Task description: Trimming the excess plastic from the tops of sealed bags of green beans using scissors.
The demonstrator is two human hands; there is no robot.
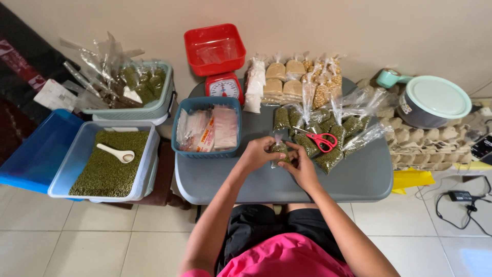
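Both hands met over the grey table (359, 179), just short of its centre. The left hand (258, 153) and the right hand (301, 166) were closed around one small clear bag of green beans (280, 150), fingers pinched at its neck from either side; whether the neck was twisted or knotted could not be made out, the fingers covered it.

At two o'clock from that bag lay a heap of filled green bean bags (328, 138), and red-handled scissors (320, 140) rested right on top of them. Further up, at twelve to one o'clock, sat packets of pale and tan grains (287, 77) against the wall side of the table.

At ten o'clock from the hands stood a blue basket (206, 151) holding flat plastic packets, touching the table's left part. Behind it, at eleven o'clock, was a red kitchen scale (223, 84) with a red tray (214, 48) on top.

Off the table at nine o'clock, a clear tub of green beans (107, 164) carried a white spoon (117, 153) lying on the beans. Just above it a pale green basket (148, 105) held empty clear bags and more filled ones.

Way out at two o'clock, a grey pot with a mint lid (433, 100) sat on egg cartons (425, 143).
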